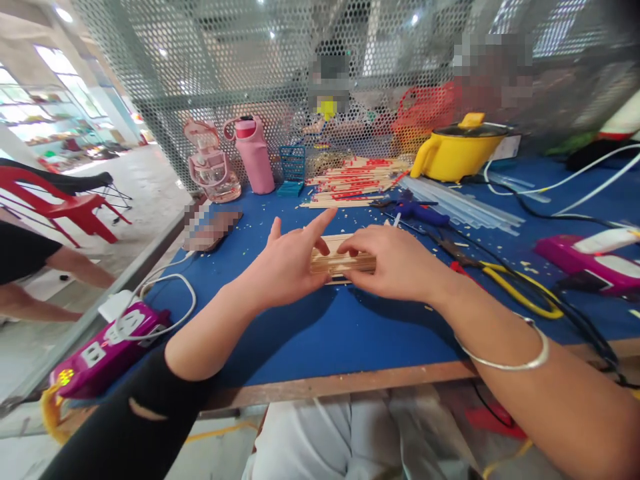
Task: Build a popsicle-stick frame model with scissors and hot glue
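A bundle of thin pale wooden sticks [330,251] lies crosswise just above the blue tabletop, between my two hands. My left hand [293,263] holds its left end, with the thumb on the near side and the index finger stretched out away from me. At the other end my right hand [397,263] grips the sticks between thumb and bent fingers. Both palms hide the bundle's ends. Just beyond them is a loose pile of sticks with red markings [350,183]. A blue-handled tool [423,212] rests behind my right hand.
Along the back stand a pink bottle [255,157], a clear pink-lidded bottle [215,175], a blue rack [293,170] and a yellow pot [460,153]. Translucent glue sticks [465,203] and yellow-handled pliers [525,290] lie right. Purple power strips [107,350] and cables flank the table.
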